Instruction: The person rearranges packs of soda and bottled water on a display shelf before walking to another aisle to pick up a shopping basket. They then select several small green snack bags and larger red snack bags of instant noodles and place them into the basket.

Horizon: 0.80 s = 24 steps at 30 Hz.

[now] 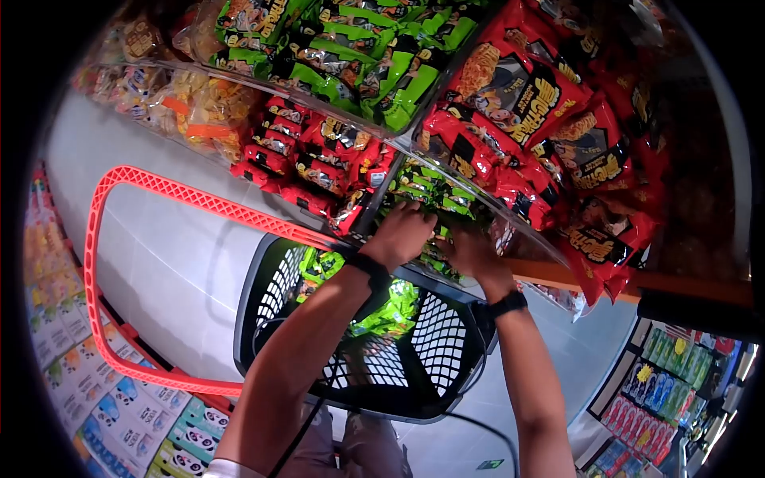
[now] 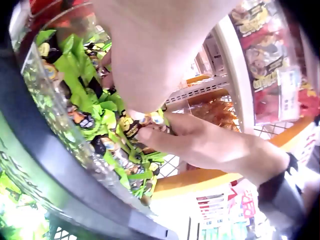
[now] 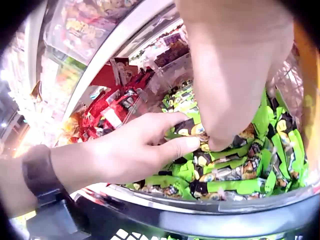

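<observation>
My left hand (image 1: 402, 233) reaches into a clear bin of small green snack packets (image 1: 426, 187); in the right wrist view, the left hand (image 3: 135, 150) has thumb and index finger around a green packet (image 3: 185, 128). Close beside it is my right hand (image 1: 472, 251), in the same bin. In the left wrist view, the right hand's (image 2: 210, 150) thumb and index finger pinch a packet (image 2: 159, 128). The right hand (image 3: 235, 90) points down among the packets in its own view, its other fingers hidden. A black basket (image 1: 366, 410) below holds several green packets (image 1: 390, 311).
The basket's red handle (image 1: 92, 263) leans out to the left. Red packets (image 1: 311, 159) fill a neighbouring bin; larger red bags (image 1: 526, 95) and green packets (image 1: 358, 64) lie in upper bins. An orange shelf edge (image 1: 550, 275) runs right. More goods (image 1: 661, 390) stand at lower right.
</observation>
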Tool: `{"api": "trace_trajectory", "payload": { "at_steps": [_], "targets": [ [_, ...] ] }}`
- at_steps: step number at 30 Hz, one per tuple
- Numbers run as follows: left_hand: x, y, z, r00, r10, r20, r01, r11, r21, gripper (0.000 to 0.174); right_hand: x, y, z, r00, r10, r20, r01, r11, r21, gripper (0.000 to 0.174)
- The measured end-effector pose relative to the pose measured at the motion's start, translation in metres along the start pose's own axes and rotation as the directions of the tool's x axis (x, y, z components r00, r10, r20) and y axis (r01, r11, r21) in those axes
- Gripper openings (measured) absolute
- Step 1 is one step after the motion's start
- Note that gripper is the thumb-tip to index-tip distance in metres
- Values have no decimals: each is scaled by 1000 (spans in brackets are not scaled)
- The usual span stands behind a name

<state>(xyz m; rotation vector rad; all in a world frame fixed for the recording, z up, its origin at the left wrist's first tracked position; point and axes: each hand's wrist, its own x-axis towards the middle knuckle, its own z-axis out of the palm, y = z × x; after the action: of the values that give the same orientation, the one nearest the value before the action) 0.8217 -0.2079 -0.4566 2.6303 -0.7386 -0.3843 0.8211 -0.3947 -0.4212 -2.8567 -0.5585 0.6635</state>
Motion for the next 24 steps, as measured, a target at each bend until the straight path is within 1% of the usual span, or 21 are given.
{"api": "trace_trajectory", "payload": {
  "at_steps": [2, 3, 6, 7, 8, 9, 10, 11, 14, 15, 18, 19, 22, 23, 24],
  "targets": [
    [4, 6, -9, 1000, -5, 26, 3, 997, 79, 37, 13, 3, 3, 988, 65, 139, -66, 998, 1, 55],
    [9, 9, -1, 998, -47, -29, 50, 995, 85, 39, 19, 5, 4, 965, 110, 238, -119, 993, 21, 56],
    [11, 18, 2, 992, -76, -103, 80, 996, 39, 33, 21, -9, 1, 945, 237, 224, -210, 968, -137, 50],
    [11, 17, 2, 994, -69, -85, 74, 995, 65, 31, 19, -13, 5, 955, 262, 139, -234, 953, -193, 39],
    [11, 16, 2, 996, -54, -74, 60, 995, 83, 34, 15, -14, 6, 983, 178, 37, -168, 967, -192, 36],
    [9, 15, 2, 997, -41, -63, 47, 994, 99, 36, 11, -14, 6, 994, 89, -64, -100, 975, -198, 33],
    [7, 12, 3, 998, -29, -51, 35, 992, 118, 39, 8, -13, 6, 986, -3, -165, -32, 977, -211, 30],
    [8, 9, 3, 997, -28, -67, 37, 990, 137, 39, 9, -11, 4, 976, -103, -189, 47, 959, -280, 31],
    [4, 12, 8, 995, -23, -102, 41, 983, 178, 38, 0, -7, 7, 984, -97, -146, 61, 970, -234, 20],
    [4, 15, 9, 995, -33, -93, 48, 985, 164, 41, 1, 2, 14, 980, -162, -118, 110, 926, -361, 18],
    [5, 15, 19, 977, -42, -208, 75, 985, 155, 46, 4, 0, 15, 959, -165, -231, 59, 912, -405, 18],
    [5, 14, 20, 952, -22, -304, 75, 983, 164, 50, 7, 0, 15, 959, -166, -231, 61, 913, -404, 19],
    [7, 18, 25, 938, -67, -341, 128, 979, 160, 51, 6, 2, 18, 956, -161, -244, 55, 919, -391, 19],
    [6, 16, 29, 889, -5, -459, 94, 981, 172, 48, 2, 1, 19, 952, -163, -259, 55, 924, -379, 19],
    [3, 13, 30, 906, 25, -423, 53, 984, 172, 45, 1, 1, 18, 946, -168, -278, 56, 927, -370, 19]
  ]
}}
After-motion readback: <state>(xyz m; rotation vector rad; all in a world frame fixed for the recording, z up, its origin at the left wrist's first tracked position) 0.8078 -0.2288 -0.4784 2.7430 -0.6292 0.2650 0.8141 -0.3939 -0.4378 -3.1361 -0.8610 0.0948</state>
